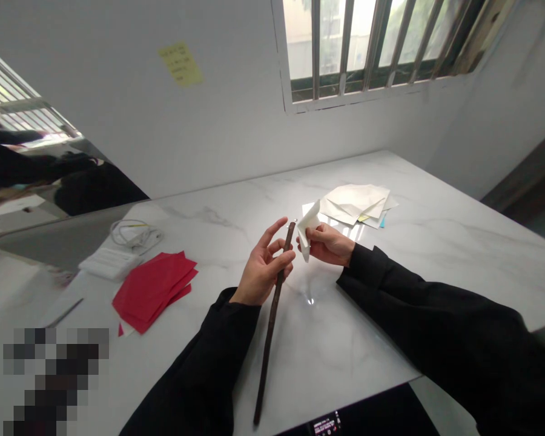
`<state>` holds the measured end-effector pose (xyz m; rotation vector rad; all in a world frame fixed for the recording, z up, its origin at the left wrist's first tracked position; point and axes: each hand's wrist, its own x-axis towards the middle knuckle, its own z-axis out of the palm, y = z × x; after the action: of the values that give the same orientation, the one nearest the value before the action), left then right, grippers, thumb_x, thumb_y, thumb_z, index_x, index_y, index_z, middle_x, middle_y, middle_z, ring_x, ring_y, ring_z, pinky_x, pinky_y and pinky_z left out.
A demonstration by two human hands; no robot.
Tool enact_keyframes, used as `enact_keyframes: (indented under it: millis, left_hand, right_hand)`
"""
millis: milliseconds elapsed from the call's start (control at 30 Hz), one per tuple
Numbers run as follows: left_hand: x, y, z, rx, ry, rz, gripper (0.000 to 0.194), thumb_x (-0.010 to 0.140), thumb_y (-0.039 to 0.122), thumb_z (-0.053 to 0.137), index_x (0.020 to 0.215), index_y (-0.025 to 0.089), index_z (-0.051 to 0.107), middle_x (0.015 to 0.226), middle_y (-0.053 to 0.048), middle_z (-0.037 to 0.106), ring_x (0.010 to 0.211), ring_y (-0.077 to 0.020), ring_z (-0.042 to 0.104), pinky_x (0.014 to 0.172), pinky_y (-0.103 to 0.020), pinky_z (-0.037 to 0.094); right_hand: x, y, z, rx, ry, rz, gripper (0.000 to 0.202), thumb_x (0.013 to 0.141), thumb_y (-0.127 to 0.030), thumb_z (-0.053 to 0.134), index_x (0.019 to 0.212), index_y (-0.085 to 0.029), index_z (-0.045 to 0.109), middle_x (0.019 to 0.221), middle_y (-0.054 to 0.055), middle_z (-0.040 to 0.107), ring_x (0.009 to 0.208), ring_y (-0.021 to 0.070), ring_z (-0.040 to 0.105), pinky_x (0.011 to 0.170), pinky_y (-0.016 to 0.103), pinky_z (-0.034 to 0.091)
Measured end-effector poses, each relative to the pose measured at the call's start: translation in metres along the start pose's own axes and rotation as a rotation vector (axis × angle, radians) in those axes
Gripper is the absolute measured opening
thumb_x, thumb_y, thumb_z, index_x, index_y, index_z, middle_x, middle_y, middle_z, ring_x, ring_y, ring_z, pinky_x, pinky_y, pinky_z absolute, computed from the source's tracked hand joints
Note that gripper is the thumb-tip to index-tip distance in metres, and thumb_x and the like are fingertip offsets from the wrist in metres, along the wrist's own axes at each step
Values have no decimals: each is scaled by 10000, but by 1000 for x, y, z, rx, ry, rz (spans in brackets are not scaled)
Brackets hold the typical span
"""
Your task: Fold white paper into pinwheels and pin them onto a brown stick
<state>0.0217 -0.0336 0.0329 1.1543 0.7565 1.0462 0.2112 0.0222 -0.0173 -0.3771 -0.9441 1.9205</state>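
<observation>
1. Nearest my head-worn camera, the lower end of a long dark rod point(272, 315) hangs over the near edge of the white marble-patterned table point(436, 254), beside my black sleeves.
2. My left hand point(263, 266) holds the rod near its upper end, thumb and fingers closed lightly round it, index finger stretched upward; the rod slants up and to the right from the table edge to its tip.
3. My right hand point(329, 243) pinches a folded piece of white paper point(307, 233) between thumb and fingers, the paper standing just beside the rod's tip; whether the two touch I cannot tell.
4. Both hands hover above the middle of the table, close together, with the rod between them.
5. Behind my right hand lies a loose pile of white sheets point(358, 204), with slivers of yellow and blue paper showing at its right edge.
6. To my left lies a fanned stack of red paper point(154, 289); beyond it a flat white box point(109, 262) and a coiled white cable point(134, 233).
7. A thin dark stick point(66, 313) lies near the table's left edge.
8. On the white wall behind, a yellow sticky note point(180, 63) hangs left of a barred window point(367, 42).
</observation>
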Motion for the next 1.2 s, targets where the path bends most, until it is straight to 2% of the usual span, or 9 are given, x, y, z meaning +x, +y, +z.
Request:
enact_keyframes:
  millis: [200, 367, 500, 633, 833, 967, 1200]
  left_hand:
    - [0, 2, 1, -26, -19, 6, 525, 846, 301, 793, 1348, 252, 645, 806, 39, 533, 467, -26, 436, 405, -169, 260]
    - [-3, 3, 2, -21, -81, 33, 382, 877, 323, 765, 1240, 227, 693, 793, 28, 555, 455, -28, 421, 393, -168, 265]
    - [-6, 6, 4, -20, -131, 32, 414, 877, 319, 766, 1278, 254, 683, 825, 27, 565, 452, -20, 405, 385, -166, 264]
    - [-8, 8, 2, -38, -176, 39, 456, 875, 318, 769, 1319, 275, 675, 819, 34, 525, 471, -25, 407, 388, -168, 264]
    - [-9, 6, -1, -48, -192, 51, 474, 855, 298, 792, 1318, 290, 690, 820, 37, 505, 499, -26, 387, 411, -171, 297]
    - [-11, 9, 0, -38, -202, 54, 471, 846, 297, 803, 1306, 295, 700, 819, 40, 495, 500, -23, 379, 413, -171, 292]
    - [-10, 11, 1, -27, -199, 49, 486, 838, 294, 809, 1311, 290, 696, 812, 44, 492, 495, -24, 378, 412, -173, 301]
  right_hand:
    - [0, -6, -1, -39, -21, -34, 388, 688, -407, 957, 880, -171, 717, 843, 37, 730, 772, 153, 669, 725, 272, 560]
    - [-1, -10, 4, -88, -82, -75, 370, 680, -372, 965, 769, -172, 666, 834, 13, 698, 813, 153, 672, 784, 307, 567]
    - [-2, -19, 8, -205, -131, -151, 332, 674, -340, 966, 724, -174, 682, 793, 15, 707, 761, 153, 678, 755, 310, 558]
    - [-4, -35, 14, -315, -129, -266, 294, 656, -373, 966, 695, -192, 738, 773, 27, 713, 750, 161, 665, 723, 309, 553]
    - [-10, -51, 22, -434, -112, -386, 285, 660, -442, 957, 725, -221, 789, 818, 49, 733, 868, 199, 692, 841, 360, 564]
    - [-12, -51, 24, -448, -144, -381, 256, 709, -435, 935, 760, -223, 800, 829, 53, 735, 865, 194, 690, 809, 346, 568]
    - [-12, -47, 24, -374, -121, -334, 246, 681, -366, 958, 749, -202, 788, 820, 45, 745, 835, 175, 707, 747, 302, 580]
